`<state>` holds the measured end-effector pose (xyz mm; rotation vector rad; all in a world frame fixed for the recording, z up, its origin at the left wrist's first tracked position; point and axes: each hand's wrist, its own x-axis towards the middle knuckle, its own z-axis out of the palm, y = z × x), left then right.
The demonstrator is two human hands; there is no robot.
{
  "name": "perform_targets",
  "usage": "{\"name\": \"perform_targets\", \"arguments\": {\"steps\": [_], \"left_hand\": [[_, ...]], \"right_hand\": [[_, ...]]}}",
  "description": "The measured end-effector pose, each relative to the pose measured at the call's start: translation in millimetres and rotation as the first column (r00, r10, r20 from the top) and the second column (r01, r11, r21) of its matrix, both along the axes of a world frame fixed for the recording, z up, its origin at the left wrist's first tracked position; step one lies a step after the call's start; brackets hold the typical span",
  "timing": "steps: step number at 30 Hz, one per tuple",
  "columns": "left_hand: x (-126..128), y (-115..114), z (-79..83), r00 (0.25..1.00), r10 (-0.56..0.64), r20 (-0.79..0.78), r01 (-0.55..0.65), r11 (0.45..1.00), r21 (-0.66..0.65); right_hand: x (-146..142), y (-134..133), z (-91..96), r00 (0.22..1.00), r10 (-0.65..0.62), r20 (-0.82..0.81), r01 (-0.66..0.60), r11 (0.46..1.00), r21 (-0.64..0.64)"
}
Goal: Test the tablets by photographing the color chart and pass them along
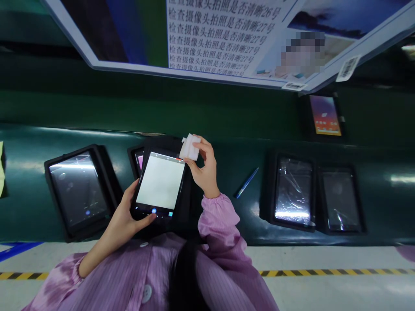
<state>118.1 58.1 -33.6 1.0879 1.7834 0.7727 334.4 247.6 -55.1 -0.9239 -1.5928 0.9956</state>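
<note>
My left hand (pixel 125 218) holds a black tablet (pixel 160 183) by its lower left corner, thumb resting on the bottom edge near a blue on-screen button. The tablet's screen glows pale white. My right hand (pixel 204 166) pinches a small white plastic block (pixel 189 147) just above the tablet's top right corner. Both arms wear purple striped sleeves.
A green conveyor surface (pixel 227 125) carries several other tablets: one dark (pixel 78 190) at left, two wrapped in film (pixel 293 192) (pixel 340 201) at right, one lit (pixel 324 115) farther back. A blue pen (pixel 246 182) lies right of my right hand. A large printed chart (pixel 220 34) hangs overhead.
</note>
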Motion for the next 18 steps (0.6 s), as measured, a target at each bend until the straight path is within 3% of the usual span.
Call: {"name": "perform_targets", "arguments": {"steps": [9, 13, 15, 18], "left_hand": [[-7, -2, 0.4, 0.997, -0.068, 0.02, 0.068, 0.998, 0.017], [-9, -3, -1.2, 0.996, -0.092, 0.018, 0.092, 0.995, 0.028], [-9, -2, -0.9, 0.995, -0.095, 0.023, 0.094, 0.995, 0.026], [-9, -2, 0.4, 0.996, -0.092, -0.019, 0.093, 0.995, 0.024]], "right_hand": [[-2, -1, -3.2, 1.0, -0.006, 0.002, 0.006, 1.0, -0.005], [-3, -5, 5.6, 1.0, -0.024, 0.003, 0.024, 1.0, 0.011], [6, -9, 14.1, 0.995, -0.079, 0.063, 0.078, 0.997, 0.008], [34, -18, 25.2, 0.948, -0.268, 0.173, 0.262, 0.963, 0.055]]}}
